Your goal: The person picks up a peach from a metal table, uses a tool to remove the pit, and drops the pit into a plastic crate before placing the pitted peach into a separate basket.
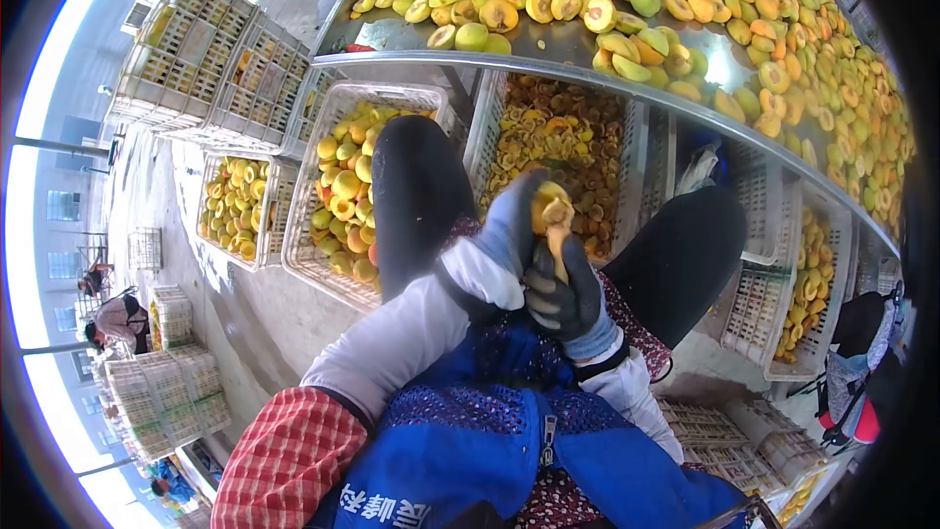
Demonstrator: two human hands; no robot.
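In front of my lap, my left hand (510,225), in a grey-blue glove, is closed around a yellow peach-like fruit (540,208). My right hand (566,296), in a dark-coated glove, grips a tan tool (559,243) that looks like a pitting spoon. Its rounded upper end touches or overlaps the fruit; exactly what sits at that end is hard to make out. Just beyond my hands, between my knees, stands a crate (477,152) of brownish pits and fruit scraps.
A metal table (392,36) spread with halved fruit runs across the top. Crates of yellow fruit (343,186) stand left of my knee, with stacked crates (201,54) behind. Another fruit crate (805,284) is at right. Other people (122,321) are at far left and right.
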